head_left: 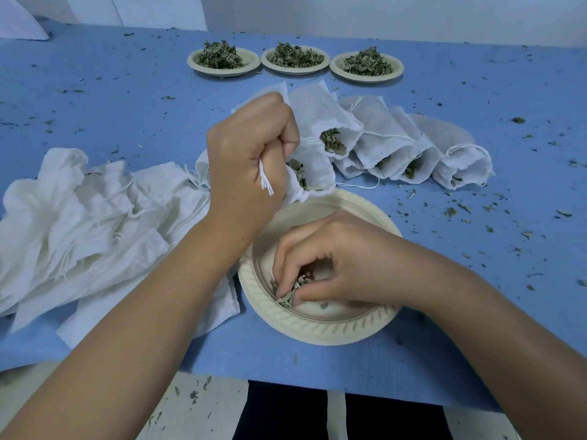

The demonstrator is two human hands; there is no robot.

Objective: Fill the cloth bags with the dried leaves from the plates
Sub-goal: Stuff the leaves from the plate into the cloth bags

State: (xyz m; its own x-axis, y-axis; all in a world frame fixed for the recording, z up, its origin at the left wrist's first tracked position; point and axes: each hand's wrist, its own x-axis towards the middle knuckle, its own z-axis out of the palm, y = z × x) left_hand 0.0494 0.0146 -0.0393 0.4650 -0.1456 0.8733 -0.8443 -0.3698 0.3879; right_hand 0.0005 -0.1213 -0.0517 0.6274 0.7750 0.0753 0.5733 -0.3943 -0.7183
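A cream plate lies at the table's near edge, holding only a small clump of dried leaves. My right hand reaches into it and pinches those leaves with curled fingertips. Just beyond the plate, my left hand grips the rim of a white cloth bag, its drawstring hanging from my fist; leaves show in the bag's open mouth. Several filled bags lie in a row to the right.
A heap of empty white cloth bags lies at the left. Three plates piled with dried leaves stand in a row at the back. Leaf crumbs are scattered over the blue table.
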